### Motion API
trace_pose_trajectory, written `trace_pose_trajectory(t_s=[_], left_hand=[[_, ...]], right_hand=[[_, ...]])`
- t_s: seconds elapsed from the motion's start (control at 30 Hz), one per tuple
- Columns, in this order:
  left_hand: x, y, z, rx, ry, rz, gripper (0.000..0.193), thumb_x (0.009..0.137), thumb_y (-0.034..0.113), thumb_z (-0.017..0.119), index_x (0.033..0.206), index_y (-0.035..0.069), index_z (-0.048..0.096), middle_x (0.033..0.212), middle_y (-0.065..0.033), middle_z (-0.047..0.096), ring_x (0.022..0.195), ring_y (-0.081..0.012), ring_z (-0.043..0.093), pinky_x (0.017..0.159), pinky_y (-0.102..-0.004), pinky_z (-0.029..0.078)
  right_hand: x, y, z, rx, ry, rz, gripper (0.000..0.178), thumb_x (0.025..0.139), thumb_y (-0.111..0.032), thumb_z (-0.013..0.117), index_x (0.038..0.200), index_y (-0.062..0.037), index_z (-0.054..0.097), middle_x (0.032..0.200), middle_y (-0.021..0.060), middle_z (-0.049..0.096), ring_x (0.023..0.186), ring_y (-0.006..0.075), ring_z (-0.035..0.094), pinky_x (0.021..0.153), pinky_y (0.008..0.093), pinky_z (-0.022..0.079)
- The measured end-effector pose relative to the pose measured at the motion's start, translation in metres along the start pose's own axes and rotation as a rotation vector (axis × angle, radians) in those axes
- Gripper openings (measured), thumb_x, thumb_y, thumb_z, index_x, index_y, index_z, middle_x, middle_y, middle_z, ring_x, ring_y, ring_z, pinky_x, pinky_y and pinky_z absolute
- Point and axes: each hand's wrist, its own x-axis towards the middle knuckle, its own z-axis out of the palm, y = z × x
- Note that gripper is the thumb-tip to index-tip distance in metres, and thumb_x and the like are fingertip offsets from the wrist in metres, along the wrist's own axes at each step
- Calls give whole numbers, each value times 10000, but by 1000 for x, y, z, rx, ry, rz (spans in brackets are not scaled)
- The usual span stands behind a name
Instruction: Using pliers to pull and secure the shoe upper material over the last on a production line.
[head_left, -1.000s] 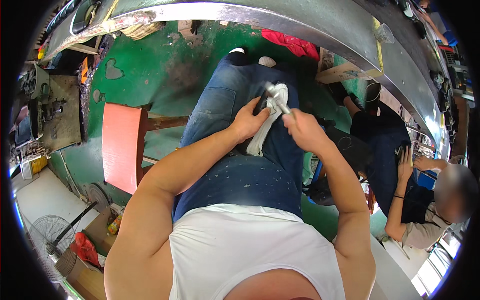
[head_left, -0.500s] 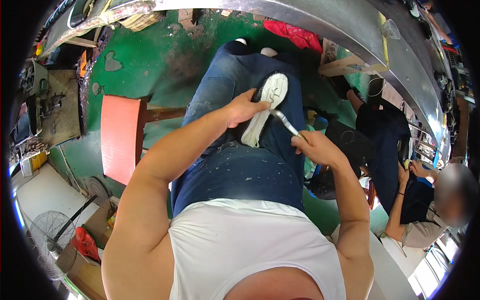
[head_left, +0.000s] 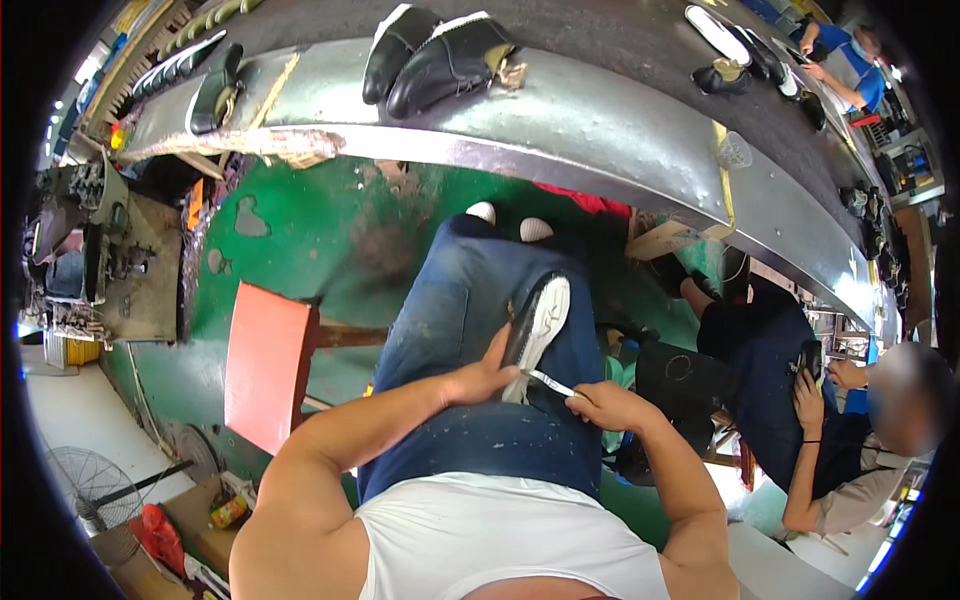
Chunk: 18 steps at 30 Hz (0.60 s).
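A black shoe (head_left: 517, 338) lies in my lap with its whitish underside (head_left: 548, 312) turned up and partly to the right. My left hand (head_left: 484, 379) is closed around its near end, with the thumb by the underside. Between the fingers of my right hand (head_left: 612, 406) is a slim, silvery-white tool (head_left: 552, 382), whose exact kind I cannot make out. Its tip meets the near part of the underside, close to my left thumb. My left fingers and palm hide some of the shoe's side and near end.
A metal-edged workbench (head_left: 560, 165) runs across ahead, with black shoes (head_left: 450, 65) on it. At my left stands a reddish stool (head_left: 268, 368). A co-worker (head_left: 850, 440) sits at the right, handling a dark shoe. A fan (head_left: 95, 490) is at lower left.
My view has tilted up, bringing the bench top and its shoes into sight. The shoe has rolled, showing more of its black side. My left hand and the tool tip have shifted towards its near end.
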Motion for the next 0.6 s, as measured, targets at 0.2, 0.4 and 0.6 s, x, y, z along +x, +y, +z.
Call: trace_pose_trajectory(t_s=[0.2, 0.4, 0.6], left_hand=[[2, 31, 3, -69, 111, -48, 896, 943, 185, 581, 1564, -8, -35, 1602, -284, 103, 1509, -352, 139, 1216, -384, 174], [10, 26, -2, 90, 230, -56, 926, 930, 208, 652, 1569, -15, 19, 1553, -271, 285, 1427, -298, 344, 1161, -354, 296], [-15, 110, -63, -731, 123, -106, 684, 939, 103, 646, 1537, 46, 319, 1343, -73, 574, 1145, -154, 594, 988, -308, 481]], right_hand=[[-11, -19, -11, 182, 84, -48, 388, 1038, -343, 451, 1051, 10, 611, 880, 127, 691, 652, 218, 658, 565, 363, 527], [31, 6, 32, -241, 392, -159, 389, 1029, -351, 447, 968, 6, 589, 870, 204, 672, 821, 377, 666, 761, 441, 512], [21, 31, 39, 417, 421, -50, 395, 1041, -348, 436, 946, -12, 621, 763, 117, 671, 691, 242, 657, 670, 370, 510]])
